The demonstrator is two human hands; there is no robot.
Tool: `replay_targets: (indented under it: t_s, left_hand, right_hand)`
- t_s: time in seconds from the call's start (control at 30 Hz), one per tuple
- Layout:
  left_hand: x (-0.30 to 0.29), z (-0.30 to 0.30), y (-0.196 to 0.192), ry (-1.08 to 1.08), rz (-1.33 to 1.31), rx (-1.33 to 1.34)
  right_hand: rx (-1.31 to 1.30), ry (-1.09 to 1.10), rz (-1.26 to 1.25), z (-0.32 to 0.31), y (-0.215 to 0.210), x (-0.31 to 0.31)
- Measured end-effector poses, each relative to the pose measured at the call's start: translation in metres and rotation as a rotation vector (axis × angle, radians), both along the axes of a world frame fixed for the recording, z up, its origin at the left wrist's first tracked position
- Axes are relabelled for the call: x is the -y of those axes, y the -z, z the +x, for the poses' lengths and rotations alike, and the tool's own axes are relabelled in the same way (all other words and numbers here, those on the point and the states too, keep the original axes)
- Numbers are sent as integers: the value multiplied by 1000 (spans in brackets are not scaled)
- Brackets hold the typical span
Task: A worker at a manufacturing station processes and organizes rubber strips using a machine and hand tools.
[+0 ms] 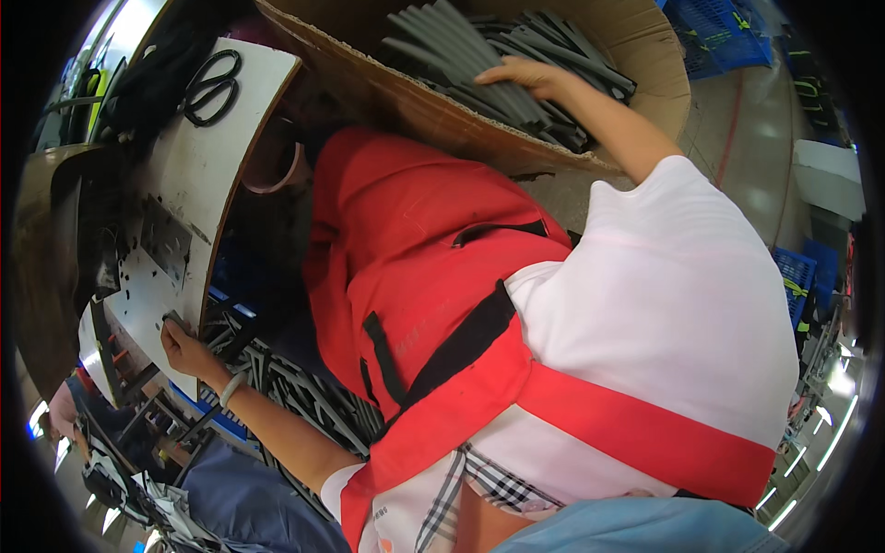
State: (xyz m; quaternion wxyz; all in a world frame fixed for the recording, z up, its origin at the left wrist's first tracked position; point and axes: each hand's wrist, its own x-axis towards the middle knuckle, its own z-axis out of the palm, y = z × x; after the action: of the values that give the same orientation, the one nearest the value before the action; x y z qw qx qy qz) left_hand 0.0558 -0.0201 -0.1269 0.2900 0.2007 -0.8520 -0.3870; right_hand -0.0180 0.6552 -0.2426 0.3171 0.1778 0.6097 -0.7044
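Note:
My right hand reaches into a large cardboard box at the top and is closed on a bundle of long grey tubes. More loose tubes lie under and beside that bundle. On the left, my left hand rests at the edge of a white worktable. Its fingers are pinched around a small dark piece, too small to name. A dark flat plate lies on the tabletop, with small black scraps around it.
Black-handled scissors lie at the table's far end. Below the table, a blue crate holds many grey strips. A pinkish round container stands between table and box. Blue crates stand at the upper right. Another person is at the lower left.

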Motion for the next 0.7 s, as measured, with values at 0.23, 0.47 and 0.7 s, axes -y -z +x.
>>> replay_targets:
  t_s: [0.23,0.47,0.7]
  left_hand:
    - [-11,2,-2,-38,-78,-17]
    - [-31,9,-24,69,40,57]
    - [-225,67,-66,685,-130,-10]
  right_hand:
    - [-32,-314,682,50,12,-136]
    - [-549,-263,1587,29,-9,-111]
    - [-1342,-385,870,37,-108,175]
